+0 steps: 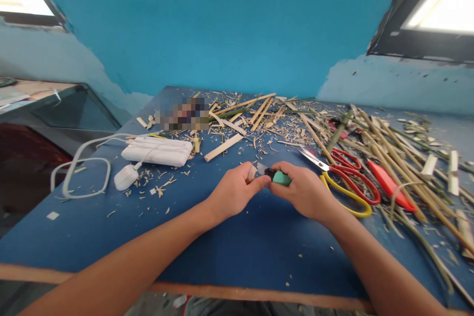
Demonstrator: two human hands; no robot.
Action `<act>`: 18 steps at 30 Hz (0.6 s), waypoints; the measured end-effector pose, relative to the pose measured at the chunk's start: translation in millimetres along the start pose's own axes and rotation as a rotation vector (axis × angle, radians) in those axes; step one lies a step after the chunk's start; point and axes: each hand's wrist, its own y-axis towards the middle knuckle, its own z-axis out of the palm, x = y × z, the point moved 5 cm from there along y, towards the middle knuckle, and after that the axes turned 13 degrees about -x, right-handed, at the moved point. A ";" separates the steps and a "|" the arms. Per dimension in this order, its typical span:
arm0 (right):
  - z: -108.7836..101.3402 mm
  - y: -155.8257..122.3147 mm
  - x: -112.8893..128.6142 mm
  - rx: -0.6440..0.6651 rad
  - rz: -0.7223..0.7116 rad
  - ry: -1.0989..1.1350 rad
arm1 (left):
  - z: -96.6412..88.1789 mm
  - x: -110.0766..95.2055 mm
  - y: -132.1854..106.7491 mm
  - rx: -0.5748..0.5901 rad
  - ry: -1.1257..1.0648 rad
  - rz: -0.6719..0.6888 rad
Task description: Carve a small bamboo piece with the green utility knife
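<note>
Near the middle of the blue table, my two hands meet. My right hand [301, 190] is closed around the green handle of a utility knife [282, 178], its blade pointing left. Pinched in my left hand [235, 190] is a small pale piece of bamboo [252, 174], mostly covered by the fingers. The blade lies close to that piece; whether they touch I cannot tell. My left thumb reaches the black front of the knife. Just right of my right hand lie red-handled scissors [355, 182] and yellow-handled scissors [346, 198].
A white power strip [159, 151] with a white plug adapter [126, 177] and cable lies at left. Bamboo strips [224, 147] and shavings cover the table's back. Longer sticks [403, 168] and a red-handled tool [390, 186] lie at right. Behind stands a blue wall [229, 24].
</note>
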 end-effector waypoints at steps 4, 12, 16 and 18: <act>-1.9 0.7 1.5 -0.045 0.013 0.045 | 5.1 7.0 1.1 0.086 -0.213 -0.131; 4.8 -0.5 2.5 0.041 0.009 0.149 | 10.5 2.3 -0.8 0.243 -0.410 -0.173; 7.2 0.1 2.6 0.049 0.020 0.161 | 10.7 1.9 -2.2 0.246 -0.389 -0.150; 8.0 0.2 2.3 0.054 0.028 0.166 | 9.9 1.3 -2.3 0.244 -0.354 -0.126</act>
